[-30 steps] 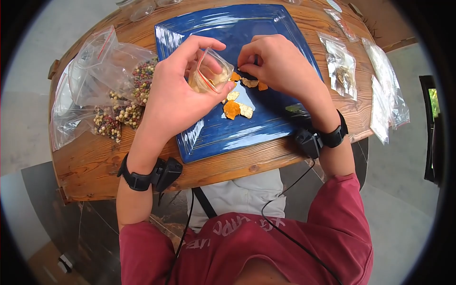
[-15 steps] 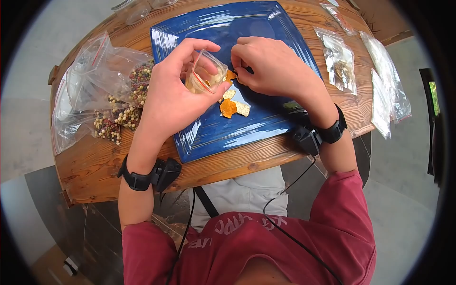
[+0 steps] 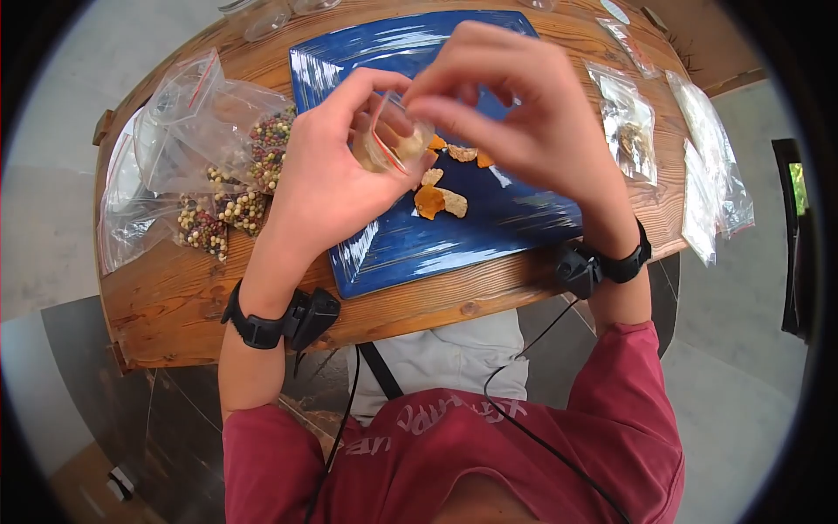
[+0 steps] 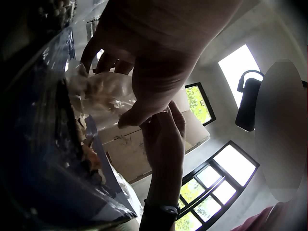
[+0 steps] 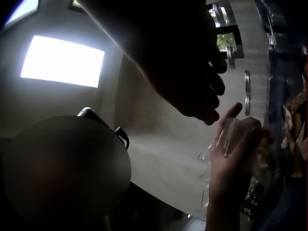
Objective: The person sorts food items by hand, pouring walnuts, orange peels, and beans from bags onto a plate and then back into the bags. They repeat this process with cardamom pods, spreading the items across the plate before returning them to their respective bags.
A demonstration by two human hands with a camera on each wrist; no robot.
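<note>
My left hand (image 3: 336,166) grips a small clear zip bag (image 3: 397,144) with a red seal line, its mouth held open above the blue plate (image 3: 489,236). Pale pieces show through the bag's plastic. At the bag's mouth is my right hand (image 3: 532,113), fingers bent and thumb pointing at the rim; blur and angle hide the fingertips, so I cannot tell what they hold. Pieces of dried citrus peel (image 3: 428,202), orange on one side and pale on the other, lie on the plate below. The left wrist view shows the bag (image 4: 108,91) between thumb and fingers.
Clear bags of mixed peppercorns (image 3: 205,227) lie at the table's left. On the right are a bag with brown dried contents (image 3: 630,140) and several flat clear bags (image 3: 711,166). Clear containers (image 3: 257,17) stand at the far edge of the wooden table (image 3: 471,301).
My right hand dipped to the peel on the plate, then rose up and left to the mouth of the zip bag. The left hand keeps its grip in nearly the same place.
</note>
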